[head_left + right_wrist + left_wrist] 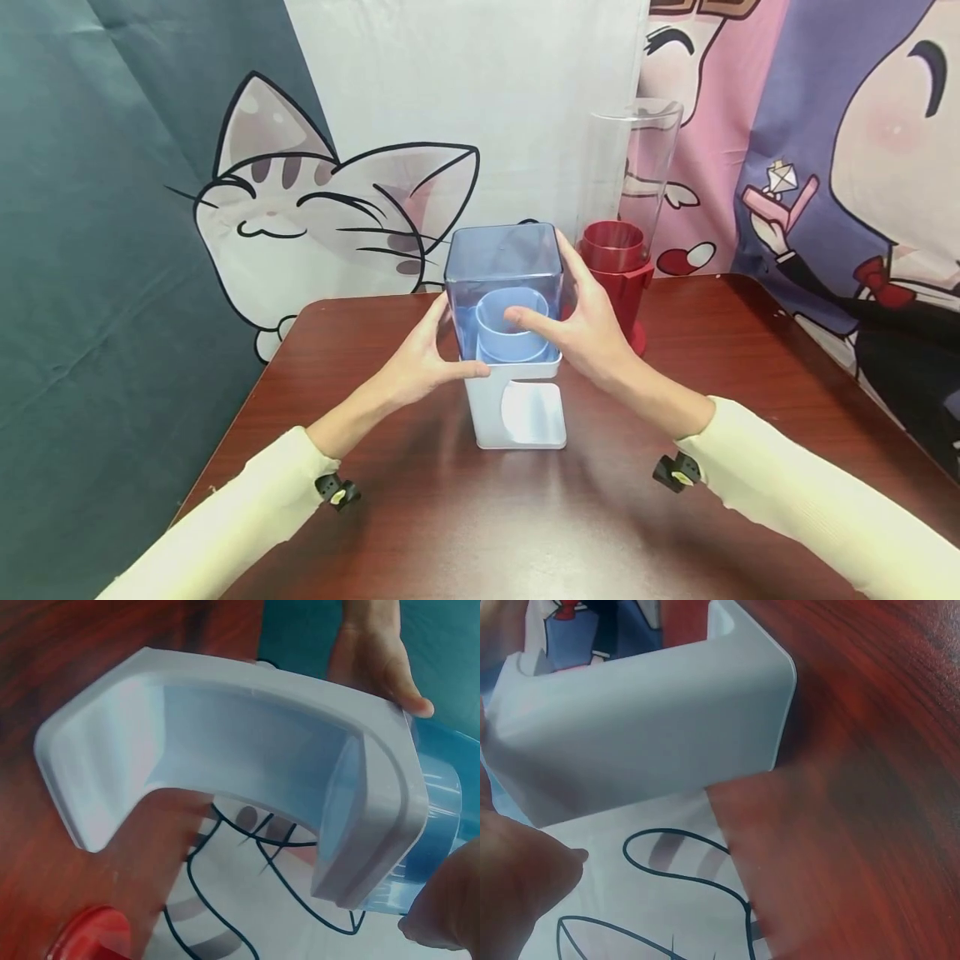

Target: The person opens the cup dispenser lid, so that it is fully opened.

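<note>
Translucent blue cover (504, 250) with a blue cylinder (513, 342) inside, atop a white stand (487, 417) at mid-table (405, 500), nearer than a red dispenser (624, 292). Left hand (420, 362) clasps the left side, thumb at the front lower edge; right hand (588, 325) grips the right side, thumb across the front, fingers partly hidden.

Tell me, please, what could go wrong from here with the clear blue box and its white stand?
The right hand looks close to the red stand and the clear tube rising from it; a swing that way might knock them over.

The left hand and right hand grip around the clear blue box, so if it sits loosely, lifting might part it from the white stand.
</note>
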Tool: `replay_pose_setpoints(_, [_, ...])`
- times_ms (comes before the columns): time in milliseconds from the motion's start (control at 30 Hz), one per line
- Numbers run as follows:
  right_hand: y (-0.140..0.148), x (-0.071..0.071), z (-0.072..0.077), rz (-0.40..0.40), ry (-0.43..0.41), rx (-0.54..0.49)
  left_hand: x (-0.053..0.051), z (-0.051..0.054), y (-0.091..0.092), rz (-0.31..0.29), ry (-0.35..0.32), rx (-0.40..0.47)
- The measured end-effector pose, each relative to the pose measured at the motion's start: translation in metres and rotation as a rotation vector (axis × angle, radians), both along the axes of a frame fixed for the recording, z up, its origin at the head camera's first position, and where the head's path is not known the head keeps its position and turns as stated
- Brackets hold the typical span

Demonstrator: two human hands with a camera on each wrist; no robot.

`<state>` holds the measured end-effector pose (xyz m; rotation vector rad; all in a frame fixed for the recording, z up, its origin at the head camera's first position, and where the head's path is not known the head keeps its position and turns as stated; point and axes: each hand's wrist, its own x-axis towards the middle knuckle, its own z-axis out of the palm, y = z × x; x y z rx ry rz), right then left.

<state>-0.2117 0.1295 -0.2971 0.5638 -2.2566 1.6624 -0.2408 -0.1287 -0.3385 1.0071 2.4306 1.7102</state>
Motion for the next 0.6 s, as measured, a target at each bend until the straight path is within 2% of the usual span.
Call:
replay_pose_setpoints(200, [-0.006, -0.008, 0.015, 0.010, 0.080, -0.035, -0.006, -0.005, 0.002, -0.017, -0.008, -0.010])
replay_pose_setpoints(333, [-0.008, -0.012, 0.024, 0.030, 0.126, -0.056, -0.007, -0.008, 0.006, -0.071, -0.075, 0.052])
replay_pose_setpoints(433, [-0.008, -0.013, 0.030, 0.019, 0.140, -0.032, -0.007, -0.010, 0.009, -0.099, -0.115, 0.096])
replay_pose_setpoints(600, [-0.008, -0.013, 0.038, 0.004, 0.124, 0.030, -0.008, -0.011, 0.011, -0.097, -0.116, 0.105])
